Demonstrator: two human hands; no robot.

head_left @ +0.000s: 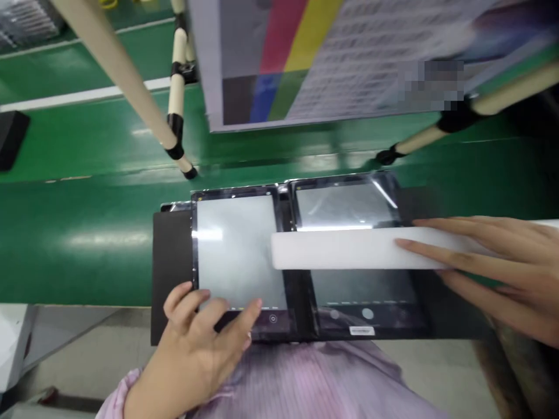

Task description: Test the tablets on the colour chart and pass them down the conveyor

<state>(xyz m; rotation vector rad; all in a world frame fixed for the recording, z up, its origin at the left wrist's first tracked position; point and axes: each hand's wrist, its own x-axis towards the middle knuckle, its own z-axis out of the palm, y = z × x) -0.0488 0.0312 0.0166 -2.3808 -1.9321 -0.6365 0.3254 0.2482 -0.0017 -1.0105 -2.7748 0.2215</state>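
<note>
Two tablets lie side by side with screens lit pale grey: a left tablet point(238, 250) and a right tablet point(345, 206). Both rest on a black board point(172, 250). My left hand point(198, 337) is over the near left corner of the left tablet, its fingers spread and bent, with the thumb and index finger close to the screen's lower edge. In my right hand point(502, 267) is a long white bar point(340, 249), gripped between the fingers. The bar crosses above the right tablet and its end overlaps the left screen. Its material cannot be made out.
A green bench point(87, 244) runs underneath. Cream pipe legs stand at the left point(126, 75) and right point(419, 139), around a panel with a colour chart point(283, 64). A black block point(12, 139) sits at the far left.
</note>
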